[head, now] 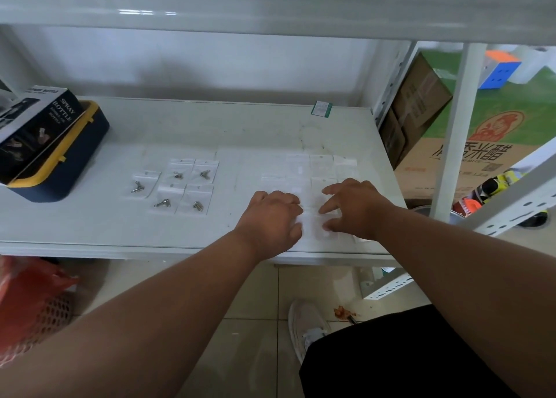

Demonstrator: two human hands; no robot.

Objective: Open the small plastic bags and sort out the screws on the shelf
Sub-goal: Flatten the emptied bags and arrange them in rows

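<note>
Clear plastic empty bags lie on the white shelf under both hands: left hand curled, pinching one; right hand spread, fingertips pressing. Farther left, well apart, five bags with screws.

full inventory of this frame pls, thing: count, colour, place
shelf: 1, white, centre
screw bags: 5, clear with metal screws, shelf mid-left
flat bags: several, clear, no screws visible, shelf right
tray: 1, navy with yellow rim, shelf left
spray bottle box: 1, black, lying in tray
label: 1, green-white, shelf back right
cartons: several, brown, right of shelf
cube: 1, blue and orange, far right
basket: 1, orange-red, floor left
shoe: 1, pale, floor
left hand: on flat bags, fingers curled
right hand: on flat bags, fingers spread
</note>
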